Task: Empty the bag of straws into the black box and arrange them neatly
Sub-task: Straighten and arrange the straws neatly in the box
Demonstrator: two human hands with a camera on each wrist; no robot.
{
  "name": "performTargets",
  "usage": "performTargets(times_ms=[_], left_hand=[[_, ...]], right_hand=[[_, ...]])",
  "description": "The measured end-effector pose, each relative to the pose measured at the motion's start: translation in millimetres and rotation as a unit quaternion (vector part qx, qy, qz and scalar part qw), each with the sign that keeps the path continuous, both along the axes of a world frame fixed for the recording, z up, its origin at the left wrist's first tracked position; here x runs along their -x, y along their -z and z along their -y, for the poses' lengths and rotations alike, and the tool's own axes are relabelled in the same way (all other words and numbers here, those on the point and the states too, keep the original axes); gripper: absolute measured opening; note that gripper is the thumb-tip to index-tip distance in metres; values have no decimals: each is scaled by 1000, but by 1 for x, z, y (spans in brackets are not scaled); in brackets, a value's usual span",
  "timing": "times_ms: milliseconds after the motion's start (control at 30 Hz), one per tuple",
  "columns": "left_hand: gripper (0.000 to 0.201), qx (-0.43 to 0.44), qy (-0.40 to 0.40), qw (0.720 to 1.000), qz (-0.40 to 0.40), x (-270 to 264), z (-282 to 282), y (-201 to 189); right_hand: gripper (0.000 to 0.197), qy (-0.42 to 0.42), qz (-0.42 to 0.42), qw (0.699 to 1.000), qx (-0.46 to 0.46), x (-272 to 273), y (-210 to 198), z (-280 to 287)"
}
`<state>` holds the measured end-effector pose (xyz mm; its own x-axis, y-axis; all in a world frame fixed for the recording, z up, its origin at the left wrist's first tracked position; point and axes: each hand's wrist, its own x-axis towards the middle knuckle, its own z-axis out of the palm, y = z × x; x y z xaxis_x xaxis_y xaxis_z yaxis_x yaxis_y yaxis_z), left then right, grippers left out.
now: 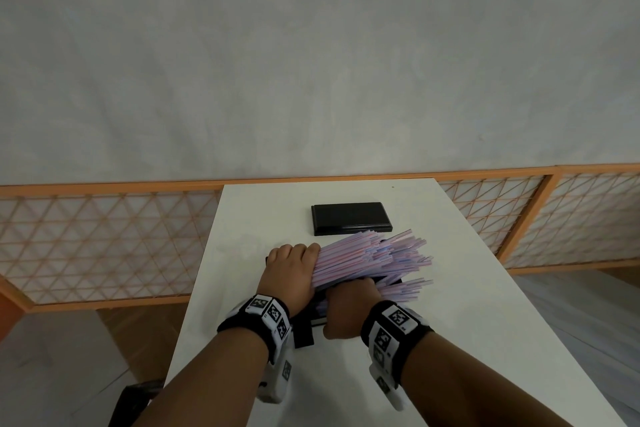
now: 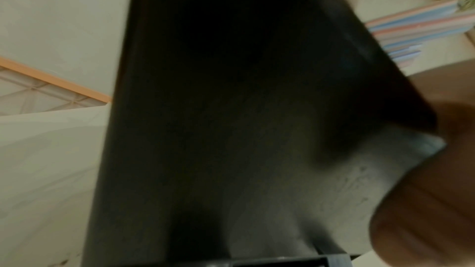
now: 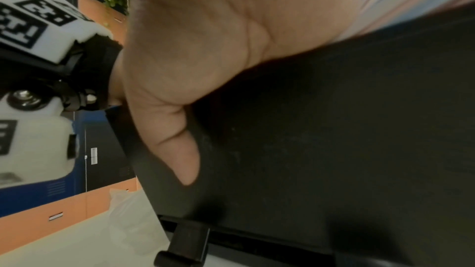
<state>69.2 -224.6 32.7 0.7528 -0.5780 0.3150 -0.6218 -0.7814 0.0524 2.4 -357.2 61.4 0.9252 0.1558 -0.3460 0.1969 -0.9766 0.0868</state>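
black box (image 1: 304, 326) holds fanned pastel straws (image 1: 374, 260), both hands gripping.

Two bare forearms reach forward, hands close together at the centre.

The left hand (image 1: 289, 269) lies knuckles-up, fingers curled downward at the far side, its wrist wrapped in a black band carrying white marker blocks. The right hand (image 1: 348, 308), just nearer and to the right, is closed into a fist-like grip, back of hand up, with a matching marker band on its wrist.
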Motion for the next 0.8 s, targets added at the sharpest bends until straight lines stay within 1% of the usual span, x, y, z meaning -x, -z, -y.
performTargets(times_ms=[133,300,367,500,600,667,733,800], left_hand=[[56,-3,4,1000,-4,1,0,0],[58,-8,4,1000,-17,0,-1,0],[56,-16,-2,999,-31,1,0,-2],[57,-29,-5,999,-45,1,0,-4],[56,-21,-4,999,-49,1,-1,-5],[53,-17,-1,999,-47,0,-1,-4],[48,-18,-4,999,-42,-1,-1,-3],[48,-20,-7,999,-38,-2,-1,-2]], right_hand=[[42,-6,7,1000,-12,1,-1,2],[41,3,-52,996,-66,-4,-7,6],[41,-5,-48,994,-103,-6,-8,5],[41,-51,51,983,-171,-3,0,0],[49,-94,100,968,-210,0,12,1],[56,-126,114,965,-200,1,15,4],[58,-156,136,963,-173,4,18,7],[49,-160,185,956,-163,11,20,8]])
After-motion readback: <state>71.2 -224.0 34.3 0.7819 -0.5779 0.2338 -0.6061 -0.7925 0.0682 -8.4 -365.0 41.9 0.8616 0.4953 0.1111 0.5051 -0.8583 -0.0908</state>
